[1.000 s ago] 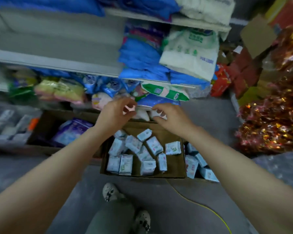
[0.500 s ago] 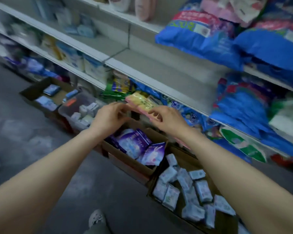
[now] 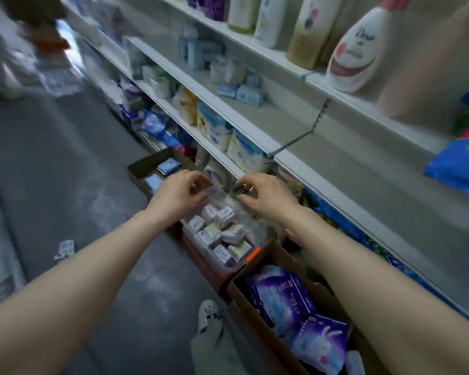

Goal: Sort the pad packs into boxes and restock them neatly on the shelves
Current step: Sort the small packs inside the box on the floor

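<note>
Your arms reached over a row of boxes set along the foot of the shelves [image 3: 255, 136], with bare grey floor [image 3: 65, 163] open on your left. The clear bin [image 3: 228, 266] of small white pad packs [image 3: 222, 234] lay directly beneath your hands, between a far cardboard box [image 3: 146, 169] and a near cardboard box [image 3: 257, 272] holding purple packs [image 3: 279, 296]. Your left hand [image 3: 178, 192] and right hand [image 3: 266, 193] hovered side by side, fingers curled inward; blur left unclear whether either gripped anything.
</note>
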Motion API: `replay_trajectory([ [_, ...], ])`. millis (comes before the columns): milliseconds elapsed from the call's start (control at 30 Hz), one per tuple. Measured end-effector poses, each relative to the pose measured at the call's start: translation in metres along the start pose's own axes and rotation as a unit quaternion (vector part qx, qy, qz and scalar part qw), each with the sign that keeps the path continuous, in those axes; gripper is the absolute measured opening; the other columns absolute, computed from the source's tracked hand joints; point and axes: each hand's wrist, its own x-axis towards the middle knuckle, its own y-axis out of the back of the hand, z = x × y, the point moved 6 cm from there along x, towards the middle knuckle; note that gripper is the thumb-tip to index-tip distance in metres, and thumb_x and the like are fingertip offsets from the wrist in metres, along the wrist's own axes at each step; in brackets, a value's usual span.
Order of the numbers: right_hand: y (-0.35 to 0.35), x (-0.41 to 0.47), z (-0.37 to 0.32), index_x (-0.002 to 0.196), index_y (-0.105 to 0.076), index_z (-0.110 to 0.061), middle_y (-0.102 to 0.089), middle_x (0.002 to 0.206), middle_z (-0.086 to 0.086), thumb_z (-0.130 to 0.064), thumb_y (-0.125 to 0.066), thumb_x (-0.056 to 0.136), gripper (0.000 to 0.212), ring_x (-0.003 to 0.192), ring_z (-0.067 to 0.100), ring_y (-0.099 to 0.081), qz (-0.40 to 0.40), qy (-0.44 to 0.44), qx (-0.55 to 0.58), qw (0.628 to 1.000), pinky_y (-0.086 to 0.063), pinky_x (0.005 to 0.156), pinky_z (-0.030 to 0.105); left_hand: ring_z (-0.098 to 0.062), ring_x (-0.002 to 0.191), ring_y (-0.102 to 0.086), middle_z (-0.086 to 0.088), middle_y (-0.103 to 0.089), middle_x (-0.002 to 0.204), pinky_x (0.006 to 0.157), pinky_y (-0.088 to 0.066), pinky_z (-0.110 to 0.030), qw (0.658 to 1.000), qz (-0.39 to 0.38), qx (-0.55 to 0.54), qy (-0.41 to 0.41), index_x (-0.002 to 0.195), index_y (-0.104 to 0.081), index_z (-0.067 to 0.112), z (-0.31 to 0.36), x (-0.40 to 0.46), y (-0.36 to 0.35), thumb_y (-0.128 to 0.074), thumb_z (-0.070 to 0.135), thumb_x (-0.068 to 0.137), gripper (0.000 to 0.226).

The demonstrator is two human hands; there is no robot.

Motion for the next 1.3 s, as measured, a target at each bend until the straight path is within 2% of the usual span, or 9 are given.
replay_trajectory([
  [200,-0.001,0.127,0.004,0.117,-0.067,-0.025,-0.068,0.111,0.001,-0.033,-0.067,0.088,0.030,0.100,0.019,-0.062,-0.004,0.023,0.025,0.999,-0.051,0.087,0.037,-0.014,0.088,-0.063,0.005,-0.065,0.101,0.078,-0.049,-0.030,0.998,0.025,0.006,0.050,0.108,-0.068,0.029,-0.055,0.099,0.032,-0.075,0.027,0.080,0.029],
  [300,-0.003,0.181,0.011,0.117,-0.067,-0.025,-0.067,0.108,0.001,-0.033,-0.066,0.088,0.030,0.096,0.020,-0.063,-0.007,0.027,0.035,0.999,-0.052,0.086,0.039,-0.017,0.092,-0.063,0.004,-0.065,0.103,0.082,-0.050,-0.033,0.998,0.027,0.008,0.057,0.111,-0.067,0.028,-0.073,0.145,0.038,-0.073,0.025,0.082,0.030],
  [433,-0.010,0.246,0.024,0.111,-0.067,-0.028,-0.066,0.102,-0.003,-0.033,-0.067,0.088,0.023,0.089,0.015,-0.060,-0.006,0.008,0.059,0.998,-0.052,0.084,0.035,-0.018,0.096,-0.061,0.004,-0.064,0.104,0.085,-0.050,-0.037,0.998,0.018,0.003,0.053,0.115,-0.065,0.026,-0.096,0.205,0.041,-0.071,0.029,0.084,0.031],
  [600,-0.033,0.323,0.043,0.123,-0.063,-0.029,-0.065,0.106,-0.007,-0.036,-0.068,0.089,0.035,0.087,0.009,-0.057,0.003,-0.033,0.080,0.996,-0.047,0.081,0.028,-0.013,0.089,-0.060,0.004,-0.062,0.104,0.074,-0.043,-0.027,1.000,-0.002,-0.003,0.013,0.119,-0.063,0.027,-0.136,0.288,0.037,-0.070,0.028,0.084,0.035],
  [733,-0.054,0.380,0.053,0.122,-0.063,-0.027,-0.064,0.105,-0.006,-0.034,-0.069,0.088,0.035,0.087,0.009,-0.057,0.022,-0.093,0.095,0.991,-0.044,0.079,0.025,-0.012,0.085,-0.060,0.006,-0.058,0.104,0.076,-0.044,-0.027,0.999,-0.046,-0.010,-0.018,0.122,-0.062,0.026,-0.175,0.355,0.030,-0.071,0.028,0.085,0.039],
  [933,-0.070,0.461,0.058,0.127,-0.061,-0.021,-0.064,0.115,0.003,-0.029,-0.069,0.087,0.041,0.101,0.020,-0.062,0.075,-0.173,0.096,0.977,-0.047,0.088,0.031,-0.013,0.091,-0.063,0.001,-0.061,0.114,0.082,-0.050,-0.031,0.991,-0.099,-0.029,-0.087,0.126,-0.059,0.023,-0.230,0.445,0.025,-0.072,0.026,0.085,0.043],
  [1000,-0.076,0.485,0.065,0.130,-0.058,-0.021,-0.062,0.119,0.004,-0.028,-0.068,0.087,0.044,0.106,0.022,-0.060,0.095,-0.190,0.094,0.973,-0.044,0.088,0.030,-0.014,0.093,-0.063,0.001,-0.060,0.116,0.084,-0.052,-0.034,0.988,-0.110,-0.029,-0.104,0.128,-0.058,0.023,-0.243,0.474,0.017,-0.072,0.025,0.085,0.045],
  [1133,-0.083,0.528,0.085,0.137,-0.052,-0.023,-0.056,0.128,0.004,-0.028,-0.069,0.088,0.052,0.115,0.022,-0.054,0.140,-0.214,0.097,0.962,-0.042,0.095,0.032,-0.015,0.099,-0.061,0.000,-0.059,0.119,0.081,-0.048,-0.027,0.984,-0.111,-0.035,-0.134,0.132,-0.055,0.024,-0.255,0.528,-0.002,-0.071,0.026,0.086,0.049],
  [1300,-0.079,0.578,0.113,0.145,-0.042,-0.020,-0.049,0.141,0.005,-0.032,-0.066,0.091,0.061,0.128,0.025,-0.044,0.153,-0.214,0.074,0.962,-0.036,0.104,0.035,-0.018,0.105,-0.060,-0.002,-0.057,0.125,0.089,-0.051,-0.033,0.980,-0.115,-0.038,-0.155,0.132,-0.053,0.024,-0.254,0.582,-0.029,-0.071,0.027,0.086,0.050],
])
